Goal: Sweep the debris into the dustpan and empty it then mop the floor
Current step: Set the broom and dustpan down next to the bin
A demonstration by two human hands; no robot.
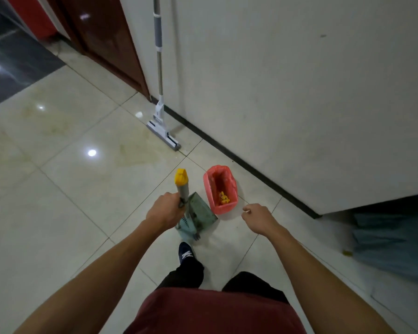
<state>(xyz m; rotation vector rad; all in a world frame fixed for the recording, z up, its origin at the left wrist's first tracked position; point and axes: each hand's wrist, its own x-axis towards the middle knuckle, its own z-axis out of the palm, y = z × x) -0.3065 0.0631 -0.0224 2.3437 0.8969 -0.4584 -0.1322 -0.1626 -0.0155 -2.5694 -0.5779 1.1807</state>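
Observation:
My left hand (165, 208) grips the grey handle with a yellow cap (182, 182). Below it the green dustpan (202, 210) and the pale broom head (187, 225) stand together on the tiled floor. Just right of the dustpan is a small bin lined with a red bag (219, 189), with yellow debris (223, 197) at its bottom. My right hand (257, 216) hovers loosely curled, holding nothing, to the right of the bin. A white flat mop (160, 97) leans upright against the wall further ahead, its head on the floor.
A white wall with a dark baseboard (227, 148) runs diagonally on the right. A dark red door (106, 39) is at the far left. My shoe (186, 253) is just behind the broom. A bluish bag (391, 242) lies at the right edge.

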